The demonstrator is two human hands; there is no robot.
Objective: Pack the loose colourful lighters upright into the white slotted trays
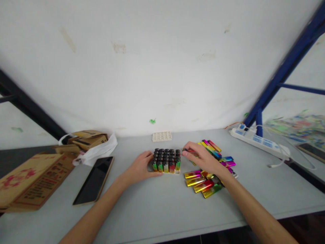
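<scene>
- Left hand (140,166): fingers curled, resting against the left side of the block of upright rainbow-coloured lighters with black caps (167,160). Thumb along the block's front lower corner. Touching it, not gripping around it.
- Lighter block: stands on the pale grey desk (152,206) at centre, roughly five by five; seems to sit in a white tray, only a sliver showing at the base.
- Right hand (203,159): fingertips pressed together in a pinch at the block's right top edge, on a small dark-tipped item, most likely one lighter; too blurred to confirm.
- Loose pile of shiny metallic lighters lying flat (gold, red, magenta, green, blue) (203,181): just right of the block, under and around the right hand and wrist.
- Empty white plastic tray with a grid of holes (161,136): behind the block, near the wall, apart from it.
- Black smartphone with gold edge (94,181): face up, screen dark, left of the left forearm.
- Brown cardboard box with red print (33,179): far left; characters too blurred to read.
- More folded cardboard pieces in a white plastic bag (98,149): behind the phone.
- White power strip with blue labels (256,140): right rear of desk, white cable plugged in; label text unreadable.
- No legible brand anywhere.
</scene>
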